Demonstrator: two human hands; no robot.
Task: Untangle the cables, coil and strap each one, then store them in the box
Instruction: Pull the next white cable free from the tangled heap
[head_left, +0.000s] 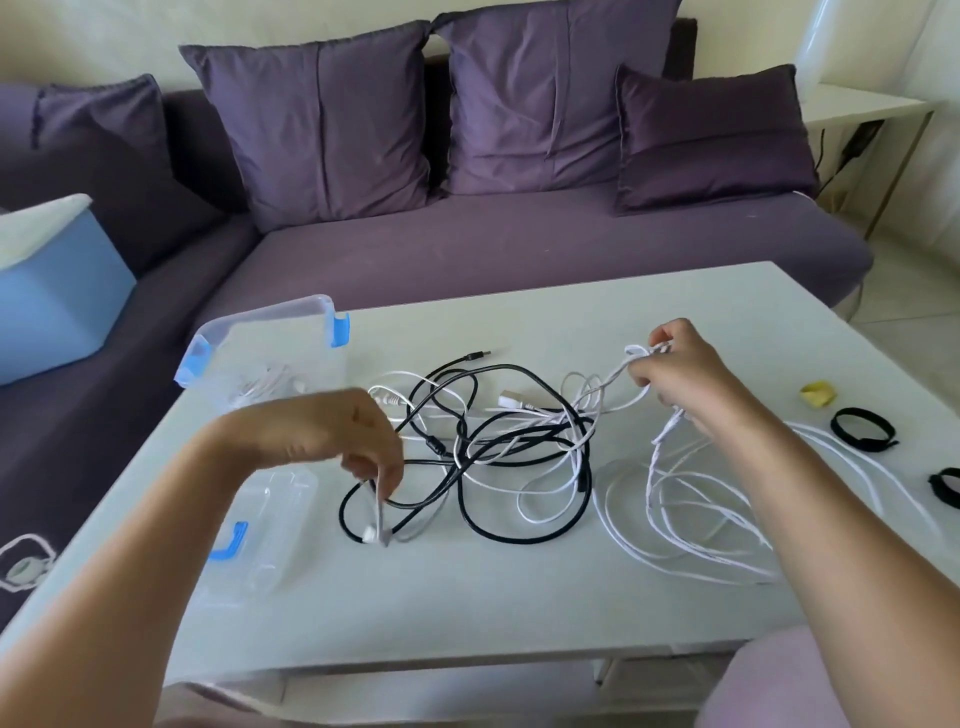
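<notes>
While my left hand (337, 431) pinches the end of a pale cable (381, 512) that hangs down to the bench (519, 613), my right hand (675, 374) is closed round a bunch of white cable (675, 519) strands, whose loops spill onto the bench below that hand. The tangle (493, 441) lies on the bench between the two hands, with a black cable (488, 538) threaded through the white runs. I cannot tell whether both hands hold the same cable. Caution: drawing the hands apart from this position is likely to tighten the crossings instead of freeing them, because the black loops pass over and under the white ones at several points. A plug may catch in a loop and drag the whole tangle toward the pulling hand. The loose white loops beneath the right hand lie near the bench edge and could slide off. Beyond the left hand stands the open clear box (260, 332); a white coil appears to lie inside it. Its lid (275, 519) rests under the left wrist and may be knocked. Outboard of the right hand lie black straps (862, 423) and a small yellow object (818, 392), exposed to a sweeping cable. A sofa (519, 244) stands beyond both hands.
</notes>
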